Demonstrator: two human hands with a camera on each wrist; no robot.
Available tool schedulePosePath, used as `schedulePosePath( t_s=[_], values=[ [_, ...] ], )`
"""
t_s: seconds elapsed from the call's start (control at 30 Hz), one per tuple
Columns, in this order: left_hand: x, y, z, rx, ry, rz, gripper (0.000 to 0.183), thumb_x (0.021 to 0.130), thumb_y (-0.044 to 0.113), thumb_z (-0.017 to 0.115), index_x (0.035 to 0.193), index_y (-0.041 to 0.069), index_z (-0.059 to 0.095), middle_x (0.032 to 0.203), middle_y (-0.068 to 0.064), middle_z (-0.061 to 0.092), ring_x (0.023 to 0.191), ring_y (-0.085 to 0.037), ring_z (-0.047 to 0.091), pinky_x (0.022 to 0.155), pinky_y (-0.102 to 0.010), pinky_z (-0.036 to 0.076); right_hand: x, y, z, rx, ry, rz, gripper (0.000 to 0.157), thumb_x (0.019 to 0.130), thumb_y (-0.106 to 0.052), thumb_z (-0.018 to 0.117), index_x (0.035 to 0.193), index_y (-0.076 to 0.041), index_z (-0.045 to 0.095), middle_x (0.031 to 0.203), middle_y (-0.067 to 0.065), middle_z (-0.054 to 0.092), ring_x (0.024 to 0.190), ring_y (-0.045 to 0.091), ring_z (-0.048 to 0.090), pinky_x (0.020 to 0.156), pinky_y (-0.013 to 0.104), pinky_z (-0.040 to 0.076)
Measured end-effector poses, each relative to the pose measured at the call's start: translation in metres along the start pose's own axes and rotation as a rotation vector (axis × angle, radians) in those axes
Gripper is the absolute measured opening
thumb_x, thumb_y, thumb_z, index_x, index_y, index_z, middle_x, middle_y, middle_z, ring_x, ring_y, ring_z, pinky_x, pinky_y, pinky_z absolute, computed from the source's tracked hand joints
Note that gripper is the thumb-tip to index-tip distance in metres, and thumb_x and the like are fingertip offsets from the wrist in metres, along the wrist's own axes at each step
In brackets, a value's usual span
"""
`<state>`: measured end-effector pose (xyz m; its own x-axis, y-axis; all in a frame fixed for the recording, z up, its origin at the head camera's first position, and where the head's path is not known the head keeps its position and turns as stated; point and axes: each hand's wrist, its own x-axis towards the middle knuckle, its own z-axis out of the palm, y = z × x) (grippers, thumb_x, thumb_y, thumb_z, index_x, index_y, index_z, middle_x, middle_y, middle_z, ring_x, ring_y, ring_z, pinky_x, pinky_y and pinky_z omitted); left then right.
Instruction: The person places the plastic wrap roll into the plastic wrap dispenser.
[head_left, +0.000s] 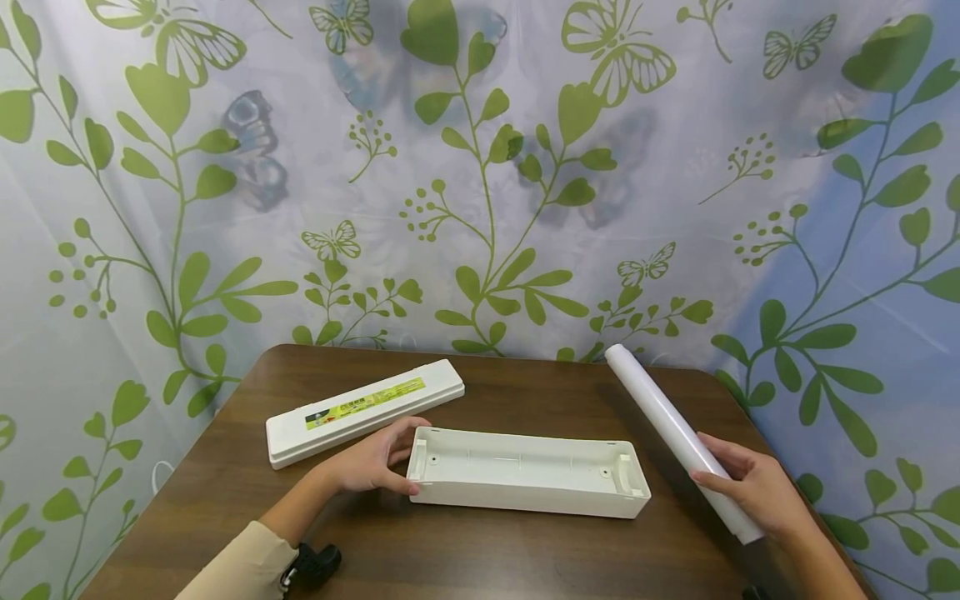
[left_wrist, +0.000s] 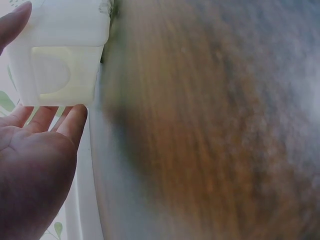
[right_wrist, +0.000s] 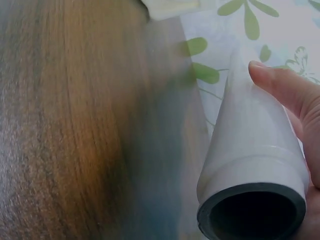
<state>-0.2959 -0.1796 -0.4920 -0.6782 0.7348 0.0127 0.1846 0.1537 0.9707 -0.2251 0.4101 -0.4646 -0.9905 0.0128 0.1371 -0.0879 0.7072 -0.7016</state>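
Apparently to steady the box [head_left: 525, 498], our left hand [head_left: 377, 458] clamps fingers on its end; right of the box, our right hand [head_left: 759, 485] grips the roll [head_left: 671, 423] with curled fingers, seemingly supporting it.

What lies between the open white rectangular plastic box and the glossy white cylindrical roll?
Only bare brown wood-grain tabletop shows between the box and the roll in the head view.
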Motion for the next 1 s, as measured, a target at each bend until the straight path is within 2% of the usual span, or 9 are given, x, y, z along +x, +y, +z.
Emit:
schedulePosePath(
  t_s=[0.57, 1.0],
  values=[
    [-0.002, 0.000, -0.002, 0.010, 0.009, 0.006, 0.093, 0.081, 0.008, 0.086, 0.152, 0.004, 0.026, 0.154, -0.024, 0.039, 0.149, -0.041, 0.035, 0.108, -0.021, 0.046, 0.006, -0.019, -0.001, 0.002, 0.007, -0.068, 0.068, 0.085, -0.027, 0.086, 0.141, -0.001, 0.059, 0.130, 0.025, 0.066, 0.096, -0.010, 0.063, 0.067, 0.023, 0.057],
    [0.000, -0.002, 0.000, 0.016, 0.002, 0.012, 0.092, 0.081, 0.009, 0.086, 0.152, 0.004, 0.027, 0.154, -0.024, 0.039, 0.149, -0.041, 0.035, 0.109, -0.020, 0.044, 0.004, -0.041, 0.000, 0.043, -0.064, -0.068, 0.068, 0.086, -0.025, 0.084, 0.143, 0.000, 0.056, 0.131, 0.028, 0.066, 0.093, -0.003, 0.066, 0.066, 0.026, 0.057]
  ],
)
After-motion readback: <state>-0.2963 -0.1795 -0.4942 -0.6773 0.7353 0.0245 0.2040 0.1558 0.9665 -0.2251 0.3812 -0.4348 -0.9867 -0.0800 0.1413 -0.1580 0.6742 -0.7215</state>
